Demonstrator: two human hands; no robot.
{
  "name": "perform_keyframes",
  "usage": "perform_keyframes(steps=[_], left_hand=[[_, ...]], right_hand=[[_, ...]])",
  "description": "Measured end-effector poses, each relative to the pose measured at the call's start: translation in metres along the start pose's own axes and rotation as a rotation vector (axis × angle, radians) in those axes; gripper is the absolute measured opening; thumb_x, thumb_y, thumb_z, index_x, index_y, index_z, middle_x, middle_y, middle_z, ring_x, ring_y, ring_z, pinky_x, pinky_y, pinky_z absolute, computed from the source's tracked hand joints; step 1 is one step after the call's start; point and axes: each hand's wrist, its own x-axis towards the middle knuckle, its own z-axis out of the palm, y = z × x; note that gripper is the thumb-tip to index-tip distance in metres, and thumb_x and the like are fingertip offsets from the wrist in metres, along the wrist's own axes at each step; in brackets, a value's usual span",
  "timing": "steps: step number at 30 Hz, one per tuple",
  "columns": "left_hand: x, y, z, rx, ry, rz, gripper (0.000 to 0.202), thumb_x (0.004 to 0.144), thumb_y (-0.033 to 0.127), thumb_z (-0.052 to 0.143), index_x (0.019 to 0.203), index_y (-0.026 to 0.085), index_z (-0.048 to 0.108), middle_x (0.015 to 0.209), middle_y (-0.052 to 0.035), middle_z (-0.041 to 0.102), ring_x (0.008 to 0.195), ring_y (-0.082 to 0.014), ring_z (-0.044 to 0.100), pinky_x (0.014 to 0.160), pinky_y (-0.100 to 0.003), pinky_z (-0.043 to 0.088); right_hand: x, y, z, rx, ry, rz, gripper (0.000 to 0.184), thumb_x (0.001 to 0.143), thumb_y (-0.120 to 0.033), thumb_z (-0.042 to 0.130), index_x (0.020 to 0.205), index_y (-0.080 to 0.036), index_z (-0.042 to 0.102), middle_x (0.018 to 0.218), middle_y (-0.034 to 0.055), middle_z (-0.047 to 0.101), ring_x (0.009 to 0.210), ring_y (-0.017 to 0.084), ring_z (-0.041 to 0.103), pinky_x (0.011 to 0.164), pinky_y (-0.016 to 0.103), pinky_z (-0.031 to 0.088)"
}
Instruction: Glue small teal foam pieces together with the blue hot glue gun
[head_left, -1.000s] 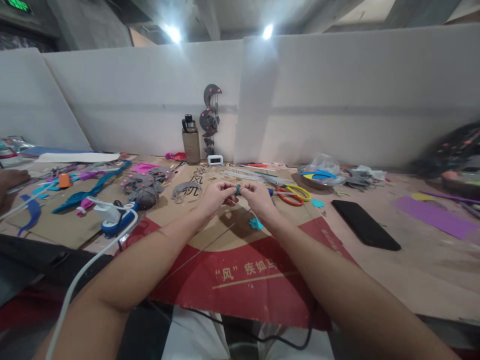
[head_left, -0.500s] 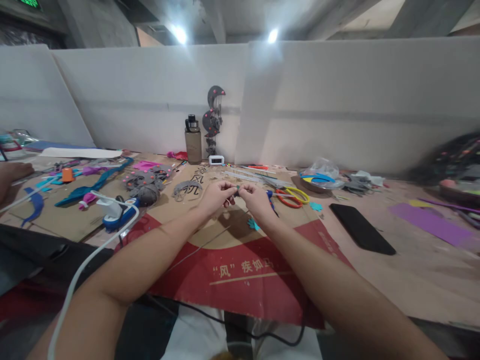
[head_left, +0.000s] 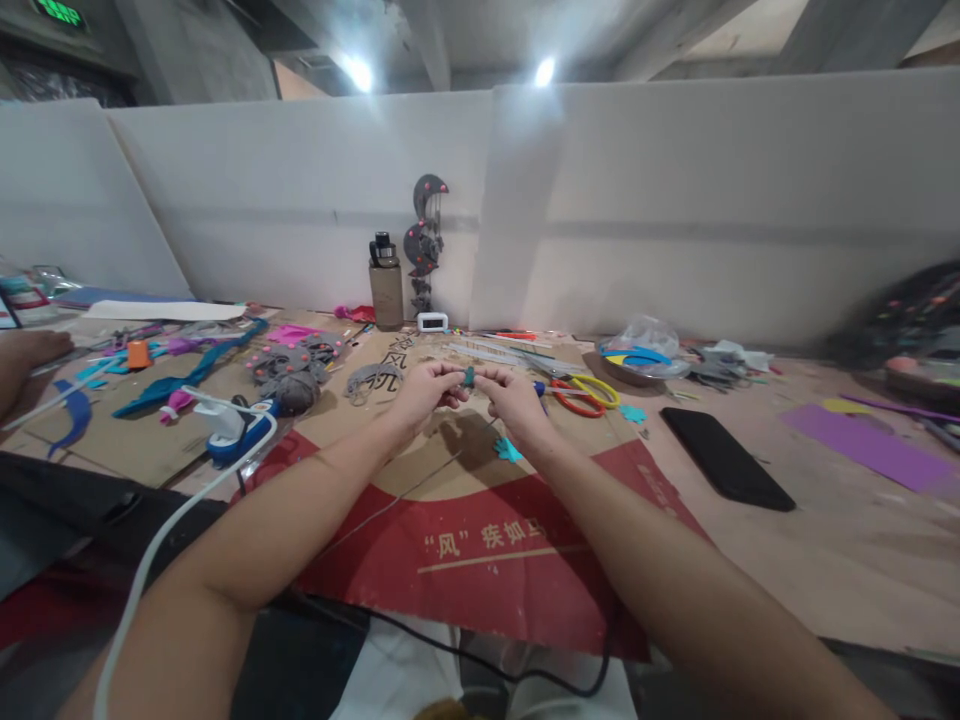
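Between the fingertips of both hands is a small dark green piece [head_left: 469, 378], too small to name more exactly. My left hand [head_left: 433, 392] pinches it from the left, and my right hand [head_left: 513, 398] pinches it from the right. Both hands are raised above a cardboard sheet [head_left: 480, 570] with a red printed band. A turquoise cut-out [head_left: 508, 450] lies on the cardboard just below my right hand. Left of my left hand is a grey looped piece [head_left: 369, 382]. Scissors with orange and yellow handles [head_left: 596, 392] rest beyond my right hand.
A black phone [head_left: 724, 458] and purple sheet [head_left: 862, 447] lie right. A bottle [head_left: 386, 285] and small white clock [head_left: 433, 322] stand at the back. A white cable [head_left: 150, 560] and blue power strip [head_left: 244, 435] are left. Another person's hand [head_left: 34, 350] rests far left.
The green piece has turned and shows more between my fingertips. Both hands have shifted slightly left, still pinching it.
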Motion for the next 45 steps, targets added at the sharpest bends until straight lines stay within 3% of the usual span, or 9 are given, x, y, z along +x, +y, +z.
perform_keyframes(steps=[12, 24, 30, 33, 37, 45], left_hand=[[-0.003, -0.002, 0.005, 0.133, -0.008, 0.040, 0.016, 0.074, 0.024, 0.068, 0.081, 0.011, 0.062, 0.058, -0.0024, 0.064, 0.048, -0.0093, 0.057, 0.050, -0.021, 0.046], [-0.002, -0.004, 0.005, 0.116, -0.045, 0.036, 0.017, 0.071, 0.023, 0.069, 0.081, 0.010, 0.062, 0.059, -0.0023, 0.064, 0.048, -0.0096, 0.058, 0.049, -0.021, 0.046], [0.001, -0.001, 0.003, 0.010, 0.028, -0.018, 0.015, 0.068, 0.021, 0.070, 0.076, 0.011, 0.062, 0.056, -0.0005, 0.060, 0.049, -0.0087, 0.057, 0.045, -0.018, 0.042], [0.003, 0.000, 0.002, -0.019, 0.061, -0.024, 0.014, 0.067, 0.019, 0.070, 0.074, 0.012, 0.061, 0.055, -0.0002, 0.059, 0.048, -0.0079, 0.056, 0.044, -0.017, 0.040], [0.006, -0.004, 0.000, -0.019, 0.087, -0.018, 0.017, 0.065, 0.021, 0.071, 0.075, 0.013, 0.060, 0.057, 0.0004, 0.059, 0.049, -0.0086, 0.056, 0.041, -0.017, 0.037], [0.011, -0.013, -0.002, 0.076, 0.165, 0.018, 0.014, 0.067, 0.019, 0.068, 0.077, 0.013, 0.060, 0.061, 0.0002, 0.061, 0.050, -0.0072, 0.056, 0.042, -0.016, 0.037]], right_hand=[[0.002, 0.001, -0.002, -0.171, 0.074, -0.151, 0.021, 0.066, -0.040, 0.062, 0.071, -0.019, 0.058, 0.052, -0.0064, 0.040, 0.049, 0.010, 0.032, 0.048, 0.025, 0.027], [0.002, 0.002, -0.001, -0.269, 0.099, -0.186, 0.015, 0.067, -0.034, 0.058, 0.068, -0.019, 0.054, 0.056, -0.0056, 0.044, 0.053, 0.010, 0.037, 0.052, 0.026, 0.030], [0.003, 0.002, -0.002, -0.239, 0.012, -0.156, 0.032, 0.067, -0.044, 0.062, 0.087, -0.019, 0.057, 0.063, -0.0056, 0.047, 0.058, 0.012, 0.042, 0.055, 0.025, 0.035], [0.002, 0.005, -0.002, -0.252, -0.005, -0.140, 0.034, 0.066, -0.041, 0.064, 0.091, -0.019, 0.057, 0.066, -0.0055, 0.048, 0.060, 0.012, 0.044, 0.055, 0.025, 0.037], [0.005, 0.009, -0.003, -0.257, 0.029, -0.132, 0.031, 0.068, -0.041, 0.062, 0.090, -0.020, 0.055, 0.069, -0.0042, 0.052, 0.065, 0.013, 0.047, 0.058, 0.025, 0.038], [0.009, 0.011, -0.004, -0.388, -0.028, -0.203, 0.019, 0.080, -0.039, 0.052, 0.079, -0.020, 0.054, 0.075, -0.0019, 0.057, 0.072, 0.013, 0.052, 0.071, 0.027, 0.040]])
